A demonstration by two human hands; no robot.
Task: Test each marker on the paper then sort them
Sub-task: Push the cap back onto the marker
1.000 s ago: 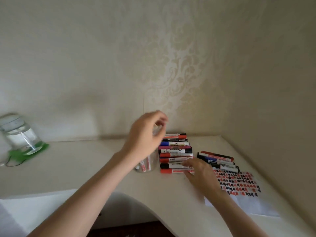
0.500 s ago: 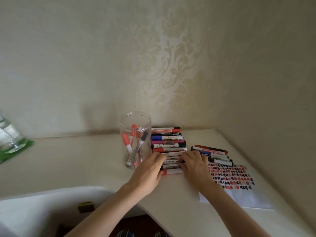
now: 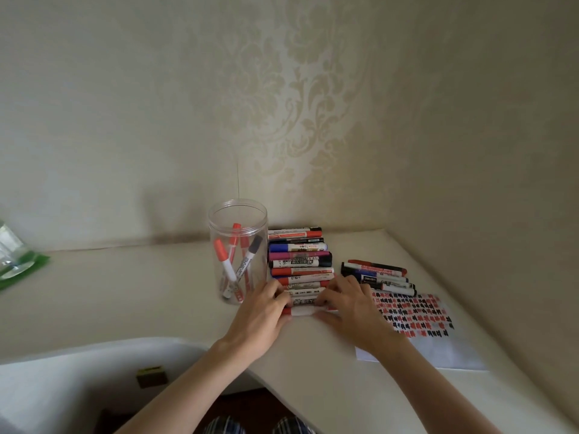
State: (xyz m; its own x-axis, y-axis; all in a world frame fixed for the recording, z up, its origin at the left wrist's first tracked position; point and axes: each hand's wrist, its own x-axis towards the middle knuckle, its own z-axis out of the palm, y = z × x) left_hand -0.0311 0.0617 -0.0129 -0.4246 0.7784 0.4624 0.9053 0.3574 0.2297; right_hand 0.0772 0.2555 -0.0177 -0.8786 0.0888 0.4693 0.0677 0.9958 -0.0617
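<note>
Markers in a row [image 3: 299,270] lay side by side on the cream table [image 3: 125,296], stacked from the wall toward the person, just right of a clear jar [image 3: 238,249] that stood upright with a few red-capped and one dark-capped marker leaning inside. A second, smaller group of markers [image 3: 376,275] lay to the right of the row, apart from it, angled slightly. Nearer the person than that group sat the paper [image 3: 419,321], covered with rows of red and black test marks, its near edge blank.

Walls closed the table at the back and along the right, meeting in a corner behind the row. The table's front edge curved inward under the left forearm. Left of the jar the tabletop ran open toward a glass vessel on a green mat [image 3: 18,267] at the frame's left edge.

The left hand [image 3: 264,314] rested at the left end of the nearest markers in the row, its fingers [image 3: 279,292] bent over their ends and touching them. The right hand [image 3: 347,305] lay at the right end of the same markers, fingers curled and pressing in toward the left hand. Whether either hand actually gripped one marker or only pushed against the ends could not be told. A red-ended marker [image 3: 302,311] showed between the two hands.
</note>
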